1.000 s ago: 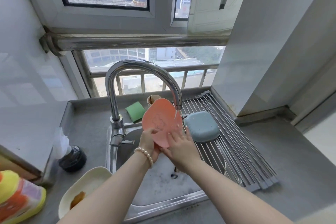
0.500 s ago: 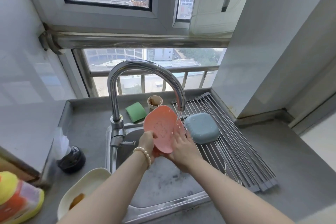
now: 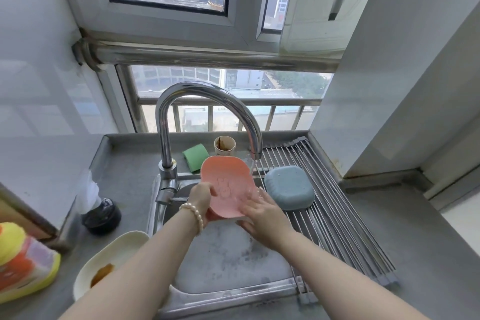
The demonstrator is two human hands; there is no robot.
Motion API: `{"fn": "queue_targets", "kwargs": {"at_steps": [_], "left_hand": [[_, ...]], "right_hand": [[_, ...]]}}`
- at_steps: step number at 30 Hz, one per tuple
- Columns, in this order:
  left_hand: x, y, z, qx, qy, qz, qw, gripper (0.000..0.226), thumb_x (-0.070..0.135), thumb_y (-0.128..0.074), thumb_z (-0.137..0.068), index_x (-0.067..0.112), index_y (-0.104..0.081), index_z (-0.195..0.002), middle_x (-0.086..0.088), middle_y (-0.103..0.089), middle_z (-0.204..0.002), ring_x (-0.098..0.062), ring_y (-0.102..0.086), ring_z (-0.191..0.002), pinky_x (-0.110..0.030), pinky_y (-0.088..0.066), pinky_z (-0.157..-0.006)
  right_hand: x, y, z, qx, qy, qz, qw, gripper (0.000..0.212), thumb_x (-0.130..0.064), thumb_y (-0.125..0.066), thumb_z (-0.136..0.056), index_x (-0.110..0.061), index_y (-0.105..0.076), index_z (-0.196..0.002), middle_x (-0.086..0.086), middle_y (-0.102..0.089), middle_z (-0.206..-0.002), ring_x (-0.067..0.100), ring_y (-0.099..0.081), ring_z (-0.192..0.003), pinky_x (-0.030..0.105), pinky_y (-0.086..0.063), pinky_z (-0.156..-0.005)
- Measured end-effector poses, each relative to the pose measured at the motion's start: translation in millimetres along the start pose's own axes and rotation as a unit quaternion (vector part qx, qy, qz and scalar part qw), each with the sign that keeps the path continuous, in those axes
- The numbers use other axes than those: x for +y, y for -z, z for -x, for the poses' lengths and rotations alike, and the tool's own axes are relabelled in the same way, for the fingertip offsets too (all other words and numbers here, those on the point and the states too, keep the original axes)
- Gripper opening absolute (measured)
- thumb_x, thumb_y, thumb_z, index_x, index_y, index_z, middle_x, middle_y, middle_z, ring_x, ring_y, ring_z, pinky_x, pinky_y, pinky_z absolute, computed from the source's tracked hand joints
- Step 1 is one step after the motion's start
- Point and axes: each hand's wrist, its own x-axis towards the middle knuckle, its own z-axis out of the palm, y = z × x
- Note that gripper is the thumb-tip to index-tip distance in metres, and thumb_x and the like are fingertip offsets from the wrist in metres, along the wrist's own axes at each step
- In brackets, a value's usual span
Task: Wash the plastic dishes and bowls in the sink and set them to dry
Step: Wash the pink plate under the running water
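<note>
1. Head cam looks down on a steel sink (image 3: 233,262) set in a grey desk (image 3: 415,241), with a tall curved faucet (image 3: 207,101) at about 12 o'clock and water running from its spout.
2. Left hand (image 3: 201,197) grips the left edge of a pink plastic dish (image 3: 227,184), thumb curled over the face and the other fingers behind it. There's a pearl bracelet (image 3: 193,215) on that wrist.
3. Right hand (image 3: 262,213) sits at the dish's lower right, fingers (image 3: 249,202) mostly straight and a bit spread, pressed flat on the wet face.
4. The dish is tilted up over the sink, right beside the water stream, so it's roughly dead centre of the view.
5. At 3 o'clock from the dish, a blue plastic bowl (image 3: 288,187) lies upside down on the roll-up drying rack (image 3: 350,228) over the right side of the sink.
6. Behind the dish around 11 to 12 o'clock: a green sponge (image 3: 193,157) and a stained paper cup (image 3: 224,145), near each other on the desk.
7. Down at 7 to 8 o'clock there's a cream dish (image 3: 114,254) with brown residue in it, partly hidden by the left arm, plus a yellow-and-orange bottle (image 3: 23,262) at the frame edge.
8. A dark round thing (image 3: 101,215) with clear plastic sticking out of it sits at 9 o'clock; can't tell what it is.
</note>
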Motion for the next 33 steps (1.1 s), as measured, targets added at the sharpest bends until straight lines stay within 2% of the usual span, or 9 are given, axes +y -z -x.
{"fn": "queue_targets", "kwargs": {"at_steps": [4, 8, 11, 14, 18, 20, 25, 28, 33], "left_hand": [[-0.6, -7.5, 4.0, -0.035, 0.006, 0.063, 0.997, 0.023, 0.001, -0.04, -0.078, 0.005, -0.05, -0.099, -0.018, -0.056, -0.101, -0.035, -0.057, -0.089, -0.052, -0.055, -0.077], [-34.2, -23.8, 9.1, -0.002, -0.035, 0.208, 0.977, 0.024, -0.006, -0.042, -0.081, -0.004, -0.056, -0.101, -0.019, -0.059, -0.092, -0.03, -0.06, -0.077, -0.036, -0.054, -0.067], [-43.6, -37.1, 17.0, -0.027, -0.051, 0.272, 0.96, 0.018, 0.007, -0.045, -0.091, -0.001, -0.061, -0.093, -0.017, -0.06, -0.087, -0.028, -0.06, -0.08, -0.035, -0.049, -0.079], [-30.0, -37.1, 20.3, -0.029, -0.071, 0.281, 0.957, 0.028, 0.019, -0.042, -0.097, 0.001, -0.062, -0.106, -0.017, -0.068, -0.097, -0.032, -0.064, -0.089, -0.04, -0.052, -0.083], [-26.9, -27.0, 13.9, -0.011, -0.032, 0.215, 0.976, 0.036, 0.027, -0.042, -0.094, 0.001, -0.06, -0.112, -0.016, -0.072, -0.089, -0.033, -0.063, -0.084, -0.042, -0.045, -0.076], [-26.8, -27.9, 14.9, -0.01, -0.021, 0.216, 0.976, 0.035, 0.026, -0.042, -0.094, 0.001, -0.059, -0.111, -0.017, -0.071, -0.097, -0.034, -0.064, -0.086, -0.042, -0.046, -0.077], [-29.2, -41.9, 17.3, -0.02, -0.028, 0.252, 0.967, 0.024, 0.01, -0.048, -0.094, -0.004, -0.059, -0.109, -0.019, -0.065, -0.101, -0.033, -0.063, -0.088, -0.038, -0.054, -0.078], [-26.7, -41.1, 15.7, -0.01, -0.023, 0.223, 0.975, 0.019, 0.009, -0.044, -0.096, -0.003, -0.058, -0.101, -0.018, -0.066, -0.087, -0.033, -0.063, -0.079, -0.04, -0.053, -0.071], [-20.1, -21.6, 3.0, -0.021, 0.021, 0.167, 0.986, 0.019, 0.012, -0.041, -0.093, 0.0, -0.053, -0.1, -0.021, -0.061, -0.095, -0.037, -0.058, -0.084, -0.057, -0.046, -0.094]], "right_hand": [[6.4, -5.9, -7.7, -0.005, -0.011, 0.077, 0.997, 0.042, -0.014, -0.088, -0.053, -0.009, -0.075, -0.092, 0.006, -0.074, -0.098, 0.026, -0.067, -0.104, 0.047, -0.043, -0.097], [-19.9, 4.6, -22.4, 0.087, -0.006, -0.058, 0.994, 0.021, -0.001, -0.06, -0.046, -0.013, -0.069, -0.06, 0.003, -0.063, -0.051, 0.023, -0.062, -0.048, 0.031, -0.058, -0.058], [-40.9, 2.0, -25.0, 0.078, -0.088, -0.207, 0.971, 0.021, -0.014, -0.055, -0.063, -0.02, -0.074, -0.069, 0.001, -0.066, -0.057, 0.019, -0.059, -0.046, 0.02, -0.044, -0.043], [-26.2, 1.5, -15.7, 0.057, -0.1, -0.306, 0.945, 0.023, -0.03, -0.056, -0.08, -0.022, -0.077, -0.086, 0.0, -0.073, -0.075, 0.019, -0.067, -0.062, 0.025, -0.052, -0.058], [6.0, 2.3, -14.0, 0.018, 0.01, -0.039, 0.999, 0.048, -0.057, -0.045, -0.086, -0.019, -0.075, -0.088, -0.006, -0.074, -0.087, 0.02, -0.07, -0.091, 0.047, -0.052, -0.092], [-1.0, 3.0, -15.7, -0.009, 0.02, -0.002, 1.0, 0.043, -0.048, -0.042, -0.091, -0.02, -0.075, -0.093, -0.003, -0.074, -0.091, 0.027, -0.067, -0.1, 0.05, -0.052, -0.089], [-28.3, 4.2, -16.6, 0.056, -0.096, -0.259, 0.959, 0.019, -0.02, -0.057, -0.077, -0.023, -0.076, -0.078, 0.0, -0.068, -0.062, 0.022, -0.061, -0.053, 0.025, -0.046, -0.048], [-11.7, 1.6, -12.5, 0.074, -0.045, -0.285, 0.955, 0.023, -0.036, -0.059, -0.083, -0.022, -0.076, -0.078, -0.003, -0.071, -0.068, 0.018, -0.066, -0.059, 0.028, -0.053, -0.056], [31.3, 2.7, -13.3, 0.019, 0.061, 0.002, 0.998, 0.025, -0.045, -0.061, -0.084, -0.025, -0.076, -0.084, -0.01, -0.074, -0.096, 0.015, -0.07, -0.094, 0.049, -0.047, -0.096]]}}
